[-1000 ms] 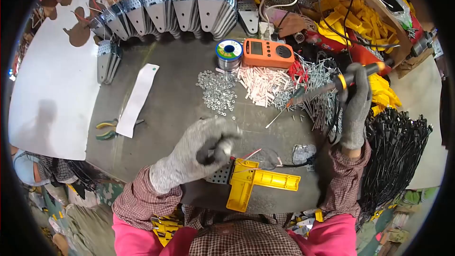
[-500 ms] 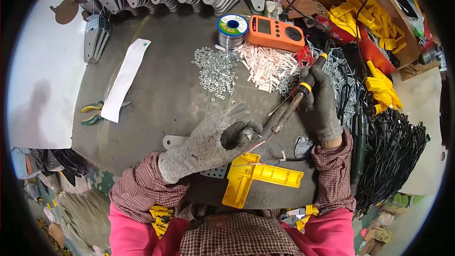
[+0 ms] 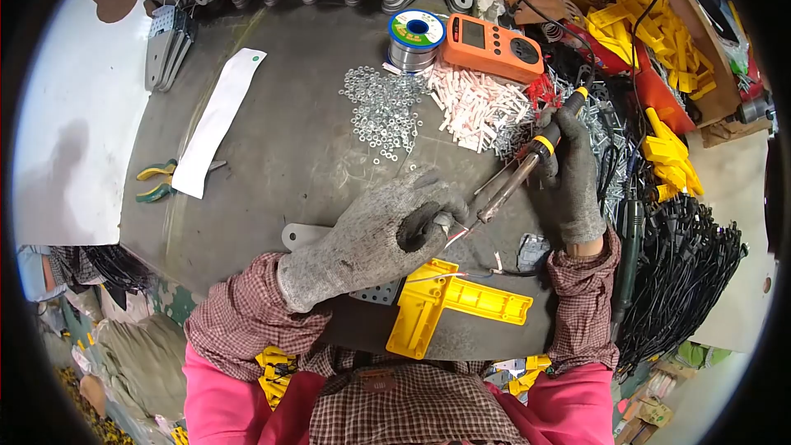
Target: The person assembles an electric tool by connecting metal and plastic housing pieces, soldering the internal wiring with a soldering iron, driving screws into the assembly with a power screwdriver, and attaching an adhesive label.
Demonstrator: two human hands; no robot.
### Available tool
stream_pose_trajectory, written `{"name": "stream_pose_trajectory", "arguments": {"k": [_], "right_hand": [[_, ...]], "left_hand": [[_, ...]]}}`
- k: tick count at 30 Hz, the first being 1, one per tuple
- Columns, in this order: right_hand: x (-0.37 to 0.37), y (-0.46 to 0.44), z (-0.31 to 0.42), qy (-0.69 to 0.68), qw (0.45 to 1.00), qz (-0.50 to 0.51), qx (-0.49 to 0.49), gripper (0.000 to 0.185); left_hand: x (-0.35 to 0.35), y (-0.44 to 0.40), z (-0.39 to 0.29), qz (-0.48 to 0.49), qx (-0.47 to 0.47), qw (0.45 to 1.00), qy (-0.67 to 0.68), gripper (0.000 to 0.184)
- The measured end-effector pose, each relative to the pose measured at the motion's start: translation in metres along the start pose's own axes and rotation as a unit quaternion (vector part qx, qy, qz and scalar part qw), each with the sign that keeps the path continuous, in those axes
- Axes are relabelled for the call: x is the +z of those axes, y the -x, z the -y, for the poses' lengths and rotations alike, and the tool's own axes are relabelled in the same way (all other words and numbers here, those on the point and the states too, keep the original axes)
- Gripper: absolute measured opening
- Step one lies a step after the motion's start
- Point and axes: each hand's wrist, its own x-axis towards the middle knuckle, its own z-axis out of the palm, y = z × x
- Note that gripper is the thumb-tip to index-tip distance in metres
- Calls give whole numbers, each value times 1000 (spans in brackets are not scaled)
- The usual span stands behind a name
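My left hand [image 3: 371, 235], in a grey knit glove, pinches thin wire ends [image 3: 455, 235], one reddish and one pale, between thumb and fingertips. In my gloved right hand [image 3: 574, 177] is a soldering iron [image 3: 507, 191], tilted so its tip points down-left near those wire ends. Whether the tip touches them I cannot tell. Below the left hand lies an L-shaped yellow plastic housing [image 3: 486, 303], with a thin wire across its top. A grey metal plate [image 3: 301, 236] sits partly hidden under my left hand and wrist. A small clear-wrapped piece [image 3: 532, 250] lies by my right wrist.
A solder spool [image 3: 414, 56] and an orange multimeter [image 3: 493, 47] stand at the back. Nearby are piles of nuts [image 3: 383, 111] and pale pink sleeves [image 3: 474, 103]. Black cables [image 3: 684, 272] crowd the right side. Pliers [image 3: 156, 181] and a white strip [image 3: 216, 128] lie left.
The soldering iron has drawn slightly up and right, away from the fingertips of my left hand. The view has shifted a little; both hands keep their grip.
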Motion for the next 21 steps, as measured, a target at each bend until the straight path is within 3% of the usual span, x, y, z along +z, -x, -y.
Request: {"name": "stream_pose_trajectory", "arguments": {"k": [1,2,3,7,10,12,15,16,17,19,20,21], "right_hand": [[-3,-3,3,-1,1000,0,0,24],[-10,-8,6,-181,967,24,179,25],[-14,-11,7,-349,870,47,346,26],[-16,-10,0,-365,859,66,353,26],[-11,-11,6,-349,860,-4,371,25],[-11,-7,0,-231,924,11,304,24],[-31,-13,-20,-172,943,51,281,24],[-29,-19,5,-398,841,22,365,24],[-30,-23,14,-399,842,20,364,24],[-32,-26,23,-383,832,-40,399,24],[-38,-23,15,-434,822,31,368,26],[-38,-22,17,-435,821,31,367,26]], "left_hand": [[1,0,0,1,-6,1000,3,11],[0,-1,0,1,-6,1000,3,11],[-1,-3,-1,1,13,1000,-19,11],[1,-5,2,-1,33,999,-26,11],[3,-4,6,-8,43,998,-36,13],[-4,-3,-2,-16,45,996,-73,13],[-19,6,-17,-46,79,990,-104,16],[-21,9,-21,-67,110,987,-97,18],[-19,11,-24,-65,112,987,-97,18],[-10,21,-30,-86,84,992,29,22],[-4,27,-26,-79,69,994,14,36],[-3,26,-25,-79,68,994,13,36]]}}
